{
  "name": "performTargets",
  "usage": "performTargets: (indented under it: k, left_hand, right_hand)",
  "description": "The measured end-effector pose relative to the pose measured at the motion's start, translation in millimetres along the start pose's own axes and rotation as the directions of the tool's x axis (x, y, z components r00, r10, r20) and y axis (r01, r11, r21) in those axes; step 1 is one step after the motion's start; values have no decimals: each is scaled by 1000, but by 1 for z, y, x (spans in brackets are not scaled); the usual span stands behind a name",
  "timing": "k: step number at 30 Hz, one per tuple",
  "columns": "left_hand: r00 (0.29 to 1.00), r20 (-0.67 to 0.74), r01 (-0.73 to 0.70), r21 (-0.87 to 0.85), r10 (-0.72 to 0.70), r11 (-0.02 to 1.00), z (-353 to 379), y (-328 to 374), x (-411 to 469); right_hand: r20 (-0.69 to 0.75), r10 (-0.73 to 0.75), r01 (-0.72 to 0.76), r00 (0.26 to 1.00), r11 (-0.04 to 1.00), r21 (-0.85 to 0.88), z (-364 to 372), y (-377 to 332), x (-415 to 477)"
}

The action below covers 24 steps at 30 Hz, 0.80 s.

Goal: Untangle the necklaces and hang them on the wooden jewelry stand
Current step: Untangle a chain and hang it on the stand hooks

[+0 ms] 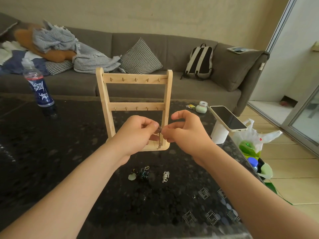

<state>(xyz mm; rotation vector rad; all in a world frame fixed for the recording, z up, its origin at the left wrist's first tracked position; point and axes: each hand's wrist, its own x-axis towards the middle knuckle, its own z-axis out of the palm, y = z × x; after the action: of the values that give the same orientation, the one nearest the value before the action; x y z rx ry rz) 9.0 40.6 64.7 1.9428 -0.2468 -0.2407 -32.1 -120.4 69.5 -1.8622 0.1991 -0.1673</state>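
A knotted necklace (159,131) is being pinched by the left hand (138,131) and right hand (186,128) in front of the stand (103,94). Nothing is hanging on its hooks (136,79) yet; a dark necklace (142,174) and a silver chain (165,176) are lying on the surface (51,161) before it.

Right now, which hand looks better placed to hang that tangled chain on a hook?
Probably the right hand. Both hands pinch the necklace, but the right sits higher, just under the lower rail's end hook; the left hand is lower.
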Motion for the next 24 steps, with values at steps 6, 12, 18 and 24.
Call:
performTargets:
  k: [6,12,18,24]
  left_hand:
    - [998,-38,51,-178,-59,983,3,1,3]
    - [995,-58,60,-267,-79,962,6,6,2]
    - [997,2,-80,50,80,996,-1,3,-5]
    - [998,-30,-45,42,46,998,1,1,-2]
  right_hand:
    - [-23,49,-45,999,985,169,0,2,4]
    - [4,77,-75,997,961,264,4,4,4]
    - [-111,54,-27,992,973,229,0,3,3]
    - [-141,-22,41,990,990,135,1,1,0]
